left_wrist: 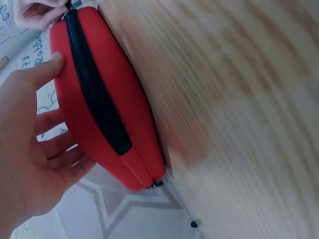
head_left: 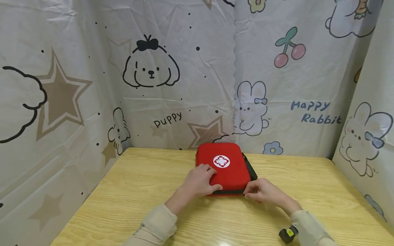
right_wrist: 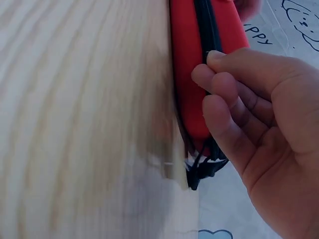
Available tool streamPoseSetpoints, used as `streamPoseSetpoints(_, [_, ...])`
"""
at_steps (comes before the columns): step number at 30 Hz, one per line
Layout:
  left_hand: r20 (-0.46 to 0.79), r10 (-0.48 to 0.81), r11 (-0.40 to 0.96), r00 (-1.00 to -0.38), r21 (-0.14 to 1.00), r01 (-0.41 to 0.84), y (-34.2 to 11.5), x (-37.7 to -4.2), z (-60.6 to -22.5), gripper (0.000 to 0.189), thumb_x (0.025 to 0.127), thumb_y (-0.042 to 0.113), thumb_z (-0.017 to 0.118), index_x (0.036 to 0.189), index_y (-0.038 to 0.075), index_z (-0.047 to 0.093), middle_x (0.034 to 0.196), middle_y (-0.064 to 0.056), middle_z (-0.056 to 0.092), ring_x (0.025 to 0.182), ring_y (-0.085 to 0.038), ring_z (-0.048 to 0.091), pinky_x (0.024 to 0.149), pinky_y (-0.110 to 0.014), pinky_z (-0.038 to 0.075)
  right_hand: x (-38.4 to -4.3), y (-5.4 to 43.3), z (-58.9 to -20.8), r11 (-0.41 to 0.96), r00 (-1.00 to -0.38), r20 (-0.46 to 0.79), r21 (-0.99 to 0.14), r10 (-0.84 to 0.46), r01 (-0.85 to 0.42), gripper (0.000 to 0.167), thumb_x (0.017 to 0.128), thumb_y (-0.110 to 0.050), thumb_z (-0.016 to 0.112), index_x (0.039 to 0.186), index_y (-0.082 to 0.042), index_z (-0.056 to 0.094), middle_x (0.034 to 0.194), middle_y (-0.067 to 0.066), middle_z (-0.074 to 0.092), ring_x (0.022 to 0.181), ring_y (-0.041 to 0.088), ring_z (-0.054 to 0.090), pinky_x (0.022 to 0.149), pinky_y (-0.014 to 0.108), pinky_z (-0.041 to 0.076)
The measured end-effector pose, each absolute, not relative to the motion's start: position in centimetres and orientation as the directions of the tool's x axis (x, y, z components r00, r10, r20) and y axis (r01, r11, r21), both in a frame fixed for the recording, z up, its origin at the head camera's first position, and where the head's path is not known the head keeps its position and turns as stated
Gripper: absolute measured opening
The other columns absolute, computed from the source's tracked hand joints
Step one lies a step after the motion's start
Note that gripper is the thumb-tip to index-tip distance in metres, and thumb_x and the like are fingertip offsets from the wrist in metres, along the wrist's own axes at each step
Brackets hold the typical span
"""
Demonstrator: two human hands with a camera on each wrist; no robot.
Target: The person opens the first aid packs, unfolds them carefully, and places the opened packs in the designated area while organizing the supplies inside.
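Note:
A red first-aid case with a white cross emblem lies flat on the table, its lid down. Across its front side runs a black zipper. My left hand rests on the lid's left part, the thumb near the front edge; in the left wrist view its fingers lie loosely against the red cover. At the front right corner, my right hand pinches the zipper pull between thumb and fingertips. The pull is mostly hidden by the fingers in the right wrist view.
A black strap or handle sticks out along the case's right side. Wood-grain table surrounds the case. A printed cloth hangs behind and at both sides. A small black device is by the right wrist.

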State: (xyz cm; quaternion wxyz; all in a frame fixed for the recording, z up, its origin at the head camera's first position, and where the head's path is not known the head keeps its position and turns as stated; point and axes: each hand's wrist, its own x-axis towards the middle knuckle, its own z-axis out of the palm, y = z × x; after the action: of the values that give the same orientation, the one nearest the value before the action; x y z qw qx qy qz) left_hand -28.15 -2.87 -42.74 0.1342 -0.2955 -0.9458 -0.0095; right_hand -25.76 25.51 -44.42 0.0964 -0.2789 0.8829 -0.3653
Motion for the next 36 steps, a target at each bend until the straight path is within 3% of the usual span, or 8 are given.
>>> streamPoseSetpoints(7, [0.273, 0.545, 0.838, -0.793, -0.129, 0.531, -2.0, -27.7, -42.9, 0.060, 0.086, 0.067, 0.059, 0.120, 0.017, 0.064, 0.112, -0.002, 0.062, 0.102, -0.016, 0.057, 0.088, -0.029, 0.053, -25.6, 24.5, -44.8, 0.596, -0.832, 0.086, -0.658, -0.548, -0.461, 0.007, 0.090, -0.014, 0.072, 0.092, -0.007, 0.076, 0.065, 0.001, 0.066, 0.050, 0.004, 0.055, 0.049, 0.023, 0.048])
streamPoseSetpoints(14, [0.268, 0.528, 0.849, -0.806, -0.176, 0.498, -1.4, -27.2, -42.8, 0.064, 0.086, 0.069, 0.058, 0.122, 0.017, 0.062, 0.113, -0.004, 0.062, 0.102, -0.017, 0.056, 0.086, -0.030, 0.053, -25.5, 22.8, -44.4, 0.597, -0.783, 0.177, -0.555, -0.596, -0.579, 0.006, 0.088, -0.010, 0.074, 0.092, -0.008, 0.077, 0.082, -0.003, 0.072, 0.053, 0.002, 0.059, 0.053, 0.020, 0.051])
streamPoseSetpoints(19, [0.269, 0.533, 0.845, -0.802, -0.219, 0.489, -0.9, -27.1, -42.7, 0.067, 0.087, 0.070, 0.055, 0.126, 0.016, 0.061, 0.117, -0.006, 0.061, 0.105, -0.019, 0.055, 0.089, -0.031, 0.051, -25.5, 22.4, -44.3, 0.616, -0.788, 0.182, -0.531, -0.588, -0.582, 0.005, 0.088, -0.010, 0.074, 0.092, -0.009, 0.077, 0.084, -0.003, 0.072, 0.055, -0.001, 0.057, 0.055, 0.019, 0.050])
streamPoseSetpoints(24, [0.227, 0.596, 0.794, -0.770, -0.023, 0.608, -2.7, -28.3, -42.4, 0.056, 0.089, 0.066, 0.058, 0.121, 0.020, 0.064, 0.119, -0.002, 0.059, 0.109, -0.018, 0.052, 0.096, -0.032, 0.046, -25.6, 23.2, -44.4, 0.635, -0.816, 0.146, -0.556, -0.560, -0.536, 0.006, 0.089, -0.010, 0.072, 0.094, -0.011, 0.076, 0.084, -0.003, 0.071, 0.057, 0.000, 0.057, 0.055, 0.021, 0.050])
streamPoseSetpoints(28, [0.186, 0.690, 0.684, -0.700, 0.150, 0.714, -5.8, -29.9, -41.6, 0.038, 0.095, 0.048, 0.061, 0.121, 0.021, 0.067, 0.125, 0.000, 0.058, 0.117, -0.018, 0.051, 0.104, -0.034, 0.043, -25.9, 24.4, -44.2, 0.658, -0.834, 0.134, -0.553, -0.536, -0.512, 0.006, 0.090, -0.009, 0.071, 0.094, -0.011, 0.074, 0.079, -0.003, 0.067, 0.055, 0.000, 0.056, 0.054, 0.022, 0.050])
streamPoseSetpoints(32, [0.154, 0.727, 0.644, -0.669, 0.186, 0.742, -7.8, -30.9, -41.1, 0.034, 0.096, 0.032, 0.065, 0.127, 0.018, 0.066, 0.137, -0.004, 0.056, 0.130, -0.022, 0.048, 0.112, -0.037, 0.039, -26.2, 25.5, -44.3, 0.687, -0.856, 0.142, -0.538, -0.498, -0.489, 0.006, 0.089, -0.009, 0.071, 0.092, -0.013, 0.074, 0.077, -0.004, 0.065, 0.054, -0.001, 0.054, 0.053, 0.022, 0.049])
streamPoseSetpoints(36, [0.083, 0.727, 0.657, -0.682, 0.204, 0.726, -8.2, -31.4, -41.1, 0.048, 0.092, 0.039, 0.068, 0.136, 0.019, 0.061, 0.150, -0.004, 0.048, 0.142, -0.024, 0.040, 0.117, -0.040, 0.033, -26.4, 25.9, -44.5, 0.695, -0.863, 0.143, -0.536, -0.485, -0.479, 0.005, 0.090, -0.009, 0.071, 0.092, -0.012, 0.074, 0.077, -0.004, 0.066, 0.053, -0.001, 0.053, 0.051, 0.022, 0.048])
